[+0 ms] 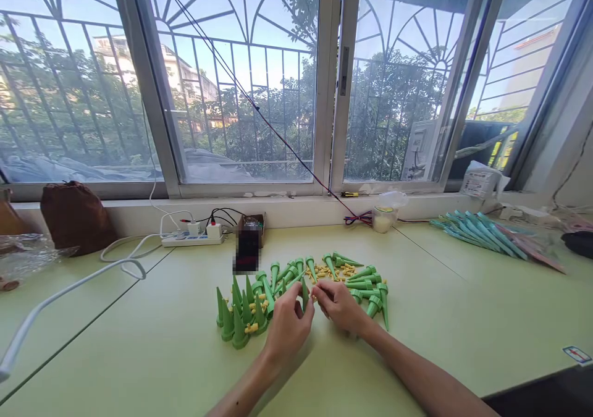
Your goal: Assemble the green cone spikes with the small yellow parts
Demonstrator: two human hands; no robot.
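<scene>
My left hand (288, 319) is closed around a green plastic watering spike (304, 292), whose pointed end sticks up between the fingers. Close beside it, the fingertips of my right hand (340, 306) pinch a small yellow valve (314, 296), mostly covered by the fingers. To the left, a group of green spikes (238, 330) stands point up, with yellow valves (251, 328) fitted at their sides. Behind my hands lies a scatter of loose yellow valves (340, 271). More green spikes (365, 285) lie and stand around that scatter, several of them at the right.
A white power strip (192, 239) with cables and a phone-like dark, blurred object (247, 251) are at the back. A brown drawstring bag (78, 219) sits at left. By the window sill are a lidded tub (382, 219) and turquoise packets (482, 231).
</scene>
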